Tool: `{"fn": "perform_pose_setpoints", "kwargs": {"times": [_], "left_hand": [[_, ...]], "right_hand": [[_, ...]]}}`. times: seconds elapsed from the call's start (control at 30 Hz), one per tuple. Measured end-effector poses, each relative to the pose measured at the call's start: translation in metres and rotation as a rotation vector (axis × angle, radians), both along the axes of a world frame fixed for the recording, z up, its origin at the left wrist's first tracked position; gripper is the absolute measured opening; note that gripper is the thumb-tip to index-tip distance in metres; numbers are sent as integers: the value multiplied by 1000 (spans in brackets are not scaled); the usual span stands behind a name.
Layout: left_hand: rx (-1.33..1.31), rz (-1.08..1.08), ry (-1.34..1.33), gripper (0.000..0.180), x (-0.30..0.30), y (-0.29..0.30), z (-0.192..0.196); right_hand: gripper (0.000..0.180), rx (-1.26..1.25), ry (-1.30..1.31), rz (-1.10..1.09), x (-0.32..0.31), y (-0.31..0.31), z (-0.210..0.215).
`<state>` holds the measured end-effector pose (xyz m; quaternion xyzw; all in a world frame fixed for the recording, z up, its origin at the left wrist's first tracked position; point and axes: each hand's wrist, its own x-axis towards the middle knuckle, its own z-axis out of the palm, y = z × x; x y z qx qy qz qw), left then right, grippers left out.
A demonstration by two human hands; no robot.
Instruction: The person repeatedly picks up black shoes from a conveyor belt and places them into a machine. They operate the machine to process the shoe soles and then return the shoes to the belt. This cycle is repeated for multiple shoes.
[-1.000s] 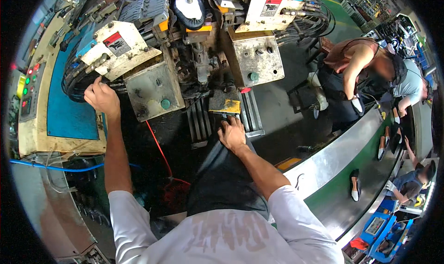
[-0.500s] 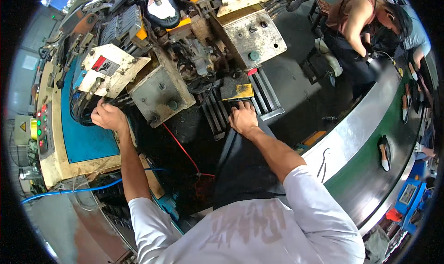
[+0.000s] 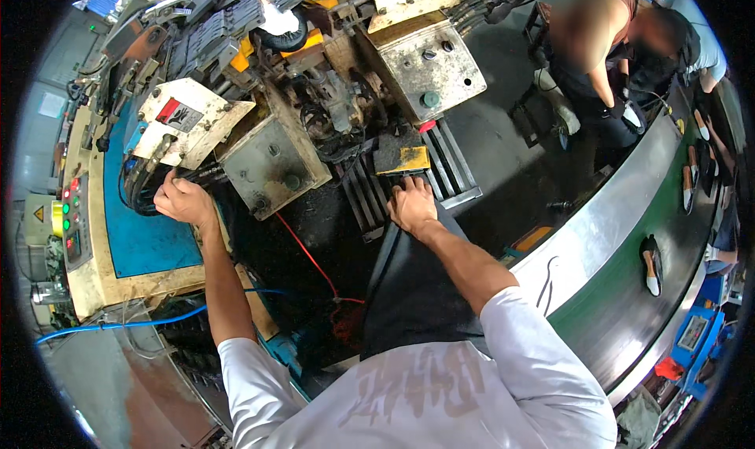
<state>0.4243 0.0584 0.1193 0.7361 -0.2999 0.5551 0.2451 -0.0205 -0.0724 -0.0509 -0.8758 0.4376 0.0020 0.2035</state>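
My left hand [image 3: 185, 202] is raised at the cream machine panel [image 3: 178, 119], its fingers curled closed by the black hoses and fittings [image 3: 161, 152]. What they grip, if anything, is hidden. My right hand [image 3: 413, 207] lies over my knee in dark trousers [image 3: 417, 276], fingers extended and holding nothing. Just beyond its fingertips is a dark block with a yellow edge [image 3: 409, 160], above a slatted metal grate [image 3: 454, 170]. Higher in the machine, a black and white rounded piece [image 3: 281, 31], perhaps a shoe, sits below a metal rod among grey clamp plates [image 3: 228, 32].
Control boxes [image 3: 429, 75] stand ahead. To the right curves a green conveyor belt [image 3: 602, 296] carrying shoes [image 3: 651, 265], with a metal edge [image 3: 570, 248]. A co-worker [image 3: 609, 56] bends beside it. A blue hose [image 3: 157, 323] crosses at left; a red cable [image 3: 307, 252] hangs in the middle.
The clamp plates have closed in toward the black and white piece, which looks tilted now. Shoes on the belt shifted slightly toward me. The co-worker's hands moved. My hands stayed nearly still.
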Motion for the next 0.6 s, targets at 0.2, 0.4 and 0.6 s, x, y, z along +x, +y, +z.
{"fn": "perform_pose_setpoints", "kwargs": {"times": [0.2, 0.4, 0.6], "left_hand": [[-11, -29, 3, 22, 1, -4, -1], [-21, -20, 24, 23, 0, 0, -1], [-39, -44, 36, 24, -7, -5, 2]], "right_hand": [[43, -51, -1, 23, 0, 1, -5], [42, -6, -25, 18, 1, 2, 3], [42, -42, -39, 13, 2, 3, 0]]}}
